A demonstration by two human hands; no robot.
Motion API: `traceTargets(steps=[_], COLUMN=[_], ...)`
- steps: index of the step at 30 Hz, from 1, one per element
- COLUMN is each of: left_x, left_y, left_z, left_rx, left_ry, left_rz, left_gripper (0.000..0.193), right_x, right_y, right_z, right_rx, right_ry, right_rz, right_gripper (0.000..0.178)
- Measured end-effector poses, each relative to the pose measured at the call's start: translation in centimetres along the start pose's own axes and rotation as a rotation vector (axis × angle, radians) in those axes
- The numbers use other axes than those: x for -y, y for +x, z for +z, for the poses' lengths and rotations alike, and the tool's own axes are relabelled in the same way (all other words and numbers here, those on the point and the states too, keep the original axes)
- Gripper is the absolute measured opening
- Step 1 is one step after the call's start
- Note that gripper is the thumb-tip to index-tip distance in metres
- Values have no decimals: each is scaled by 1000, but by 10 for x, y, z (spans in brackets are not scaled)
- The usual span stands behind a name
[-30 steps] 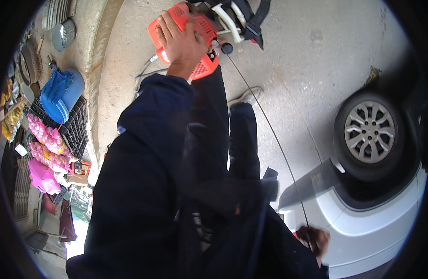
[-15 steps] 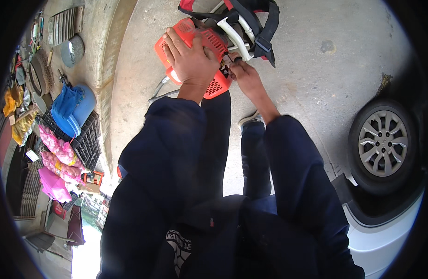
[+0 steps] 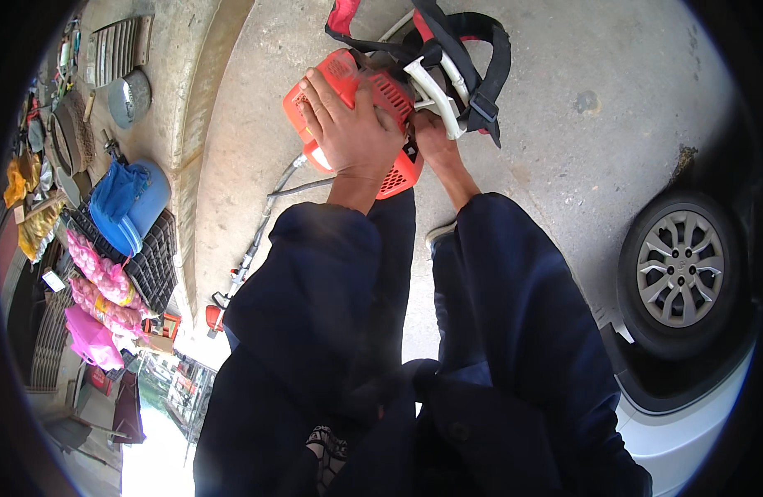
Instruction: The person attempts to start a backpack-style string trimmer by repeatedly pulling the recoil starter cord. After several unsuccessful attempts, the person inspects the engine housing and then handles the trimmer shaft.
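Currently, the orange engine unit (image 3: 389, 95) sits on the concrete floor (image 3: 555, 74). The left hand (image 3: 353, 139) lies flat on it, grip spread; the right hand (image 3: 436, 142) is at its side near white bars (image 3: 432, 89), grip hidden, state indeterminable.

- Looked like an outdoor yard or driveway
- Had white car (image 3: 696, 435) parked on concrete ground (image 3: 547, 124)
- Held blue bucket (image 3: 154, 192), black crate (image 3: 159, 263), pink sacks (image 3: 97, 265) beyond kerb (image 3: 201, 91)

Upper centre: orange-red engine housing (image 3: 388, 93) with latticed vents (image 3: 397, 179), white frame (image 3: 433, 95), black straps (image 3: 500, 58). Left: blue bucket (image 3: 155, 197), pink mesh sacks (image 3: 108, 269). Right: silver-grey hubcap (image 3: 680, 269), black tyre (image 3: 633, 269).
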State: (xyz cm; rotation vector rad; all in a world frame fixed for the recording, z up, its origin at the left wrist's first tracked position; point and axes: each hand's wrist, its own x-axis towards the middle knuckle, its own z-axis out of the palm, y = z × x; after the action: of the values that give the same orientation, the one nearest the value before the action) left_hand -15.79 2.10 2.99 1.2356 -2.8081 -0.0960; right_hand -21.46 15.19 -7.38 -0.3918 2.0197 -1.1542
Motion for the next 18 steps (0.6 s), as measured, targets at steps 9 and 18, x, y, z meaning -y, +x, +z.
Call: traceTargets(steps=[9, 18], left_x=[7, -10], left_y=[2, -23], left_z=[-6, -12], left_rx=[32, 121], left_ry=[28, 14], left_rz=[18, -35], left_gripper=[46, 51], right_x=[91, 293], right_y=[-71, -467], right_z=[-59, -440], right_rx=[123, -473], right_ry=[273, 879], right_rz=[307, 901], right_gripper=[22, 32])
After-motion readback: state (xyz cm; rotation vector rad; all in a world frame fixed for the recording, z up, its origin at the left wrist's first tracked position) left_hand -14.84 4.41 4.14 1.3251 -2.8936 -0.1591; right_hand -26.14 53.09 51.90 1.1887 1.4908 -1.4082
